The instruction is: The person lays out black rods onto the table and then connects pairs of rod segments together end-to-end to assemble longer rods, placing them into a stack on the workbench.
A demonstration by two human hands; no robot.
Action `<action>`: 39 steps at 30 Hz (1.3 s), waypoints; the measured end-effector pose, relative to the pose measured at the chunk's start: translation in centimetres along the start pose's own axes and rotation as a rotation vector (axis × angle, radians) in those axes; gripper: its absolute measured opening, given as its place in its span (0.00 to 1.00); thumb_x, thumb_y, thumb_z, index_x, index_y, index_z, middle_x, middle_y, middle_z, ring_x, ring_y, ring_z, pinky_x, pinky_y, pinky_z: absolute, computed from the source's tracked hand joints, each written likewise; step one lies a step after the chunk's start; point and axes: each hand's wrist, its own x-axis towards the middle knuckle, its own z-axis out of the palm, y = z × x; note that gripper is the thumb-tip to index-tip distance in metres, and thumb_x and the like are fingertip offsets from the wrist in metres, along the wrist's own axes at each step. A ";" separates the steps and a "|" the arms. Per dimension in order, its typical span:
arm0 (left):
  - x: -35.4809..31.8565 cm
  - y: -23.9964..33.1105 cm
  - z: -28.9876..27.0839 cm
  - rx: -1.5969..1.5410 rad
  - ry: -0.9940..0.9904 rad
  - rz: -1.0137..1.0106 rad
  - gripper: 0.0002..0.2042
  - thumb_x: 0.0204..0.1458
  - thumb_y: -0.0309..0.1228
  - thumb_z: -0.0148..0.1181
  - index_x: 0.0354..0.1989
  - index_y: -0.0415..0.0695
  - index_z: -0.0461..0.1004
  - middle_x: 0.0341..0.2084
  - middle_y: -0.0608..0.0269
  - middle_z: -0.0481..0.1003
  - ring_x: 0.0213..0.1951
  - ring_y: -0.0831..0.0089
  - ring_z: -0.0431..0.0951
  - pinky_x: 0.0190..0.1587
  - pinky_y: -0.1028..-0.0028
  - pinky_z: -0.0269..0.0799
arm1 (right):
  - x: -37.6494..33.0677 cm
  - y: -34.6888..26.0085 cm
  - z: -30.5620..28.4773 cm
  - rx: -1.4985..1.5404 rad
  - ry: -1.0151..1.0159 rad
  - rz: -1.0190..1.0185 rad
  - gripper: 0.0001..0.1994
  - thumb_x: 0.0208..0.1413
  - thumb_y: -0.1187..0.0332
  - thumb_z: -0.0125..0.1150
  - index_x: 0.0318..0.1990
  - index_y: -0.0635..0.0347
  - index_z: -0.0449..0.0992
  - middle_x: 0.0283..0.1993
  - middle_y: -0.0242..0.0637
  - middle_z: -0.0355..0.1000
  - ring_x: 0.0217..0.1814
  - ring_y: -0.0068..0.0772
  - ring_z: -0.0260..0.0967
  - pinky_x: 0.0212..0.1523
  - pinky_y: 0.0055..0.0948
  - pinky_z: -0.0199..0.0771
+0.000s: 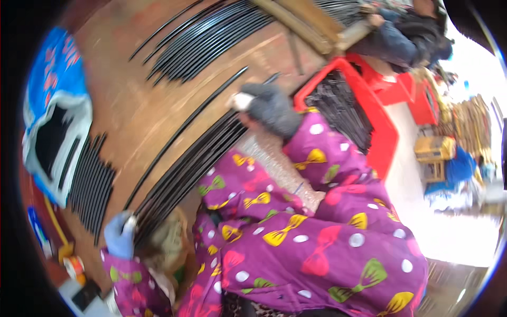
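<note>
Purple clothing [330,282] bears pink, yellow, green bows and white dots; left hand [119,235] gloved pale blue; right hand [274,108], dark grey.

Our bench [137,103] has a reddish-brown top, scuffed and streaked with paler marks. Towards its far side we see a broad row of long black rods [203,45] lying side by side, a few spread apart at the left. Across the middle, one slightly curved black rod [182,129] runs diagonally, apart from that row. On the left we have shorter black rods [92,190] laid closely together, their ends uneven, just beside a blue and white bag [60,79]. Wooden bars [290,25] stand at the far right corner.
</note>
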 end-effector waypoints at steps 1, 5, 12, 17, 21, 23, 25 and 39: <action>-0.4 0.0 -0.2 -0.087 -0.001 -0.103 0.07 0.45 0.24 0.50 0.31 0.37 0.73 0.14 0.69 0.68 0.13 0.87 0.61 0.14 0.85 0.54 | 0.2 -0.3 0.7 -0.006 0.096 0.117 0.11 0.51 0.65 0.49 0.35 0.65 0.70 0.18 0.31 0.67 0.16 0.16 0.62 0.15 0.16 0.60; -0.1 -1.4 -0.6 -0.223 -0.072 -0.061 0.07 0.45 0.26 0.51 0.31 0.37 0.71 0.13 0.67 0.68 0.11 0.86 0.62 0.13 0.86 0.55 | 0.0 0.3 -0.2 -0.010 0.022 0.138 0.09 0.52 0.65 0.51 0.33 0.62 0.71 0.17 0.29 0.66 0.14 0.15 0.62 0.16 0.16 0.62; -0.1 -3.7 -1.0 -0.376 -0.058 -0.073 0.11 0.42 0.30 0.56 0.32 0.37 0.71 0.13 0.63 0.69 0.10 0.83 0.63 0.12 0.85 0.57 | -0.6 0.0 0.4 -0.058 0.027 0.156 0.10 0.46 0.69 0.57 0.34 0.66 0.72 0.23 0.34 0.70 0.19 0.18 0.65 0.21 0.18 0.65; -0.6 -3.2 -0.6 -0.376 -0.042 -0.125 0.07 0.44 0.20 0.52 0.32 0.34 0.70 0.14 0.61 0.70 0.10 0.81 0.64 0.10 0.84 0.58 | -0.7 2.3 2.0 -0.178 -0.069 0.013 0.07 0.44 0.68 0.56 0.30 0.61 0.73 0.21 0.29 0.68 0.18 0.18 0.65 0.19 0.19 0.65; -1.1 -5.1 -2.0 -0.389 -0.078 -0.101 0.07 0.44 0.23 0.53 0.31 0.34 0.71 0.13 0.62 0.69 0.09 0.81 0.63 0.10 0.84 0.57 | 0.1 -0.2 -1.8 -0.192 0.108 0.137 0.08 0.43 0.69 0.58 0.32 0.62 0.74 0.22 0.29 0.68 0.21 0.18 0.64 0.21 0.19 0.64; -2.5 -3.9 -2.9 -0.288 -0.040 -0.063 0.08 0.42 0.27 0.54 0.27 0.34 0.71 0.11 0.65 0.67 0.09 0.82 0.61 0.09 0.83 0.53 | 0.5 0.6 -5.6 -0.080 0.281 0.149 0.06 0.42 0.71 0.58 0.30 0.61 0.74 0.22 0.30 0.68 0.21 0.19 0.64 0.21 0.20 0.64; -2.5 -4.5 -3.4 -0.218 -0.034 -0.010 0.07 0.40 0.27 0.51 0.19 0.35 0.70 0.09 0.68 0.64 0.09 0.84 0.61 0.10 0.82 0.51 | 0.9 0.4 -9.2 -0.099 0.382 0.163 0.09 0.42 0.72 0.56 0.33 0.62 0.72 0.21 0.30 0.66 0.20 0.20 0.61 0.23 0.19 0.63; -0.8 -6.2 -1.9 -0.104 0.212 -0.145 0.06 0.40 0.19 0.58 0.29 0.37 0.75 0.24 0.67 0.72 0.28 0.81 0.70 0.32 0.84 0.65 | 5.4 1.2 -12.0 -1.108 0.255 0.161 0.11 0.47 0.63 0.54 0.33 0.62 0.71 0.23 0.40 0.70 0.25 0.37 0.67 0.27 0.29 0.66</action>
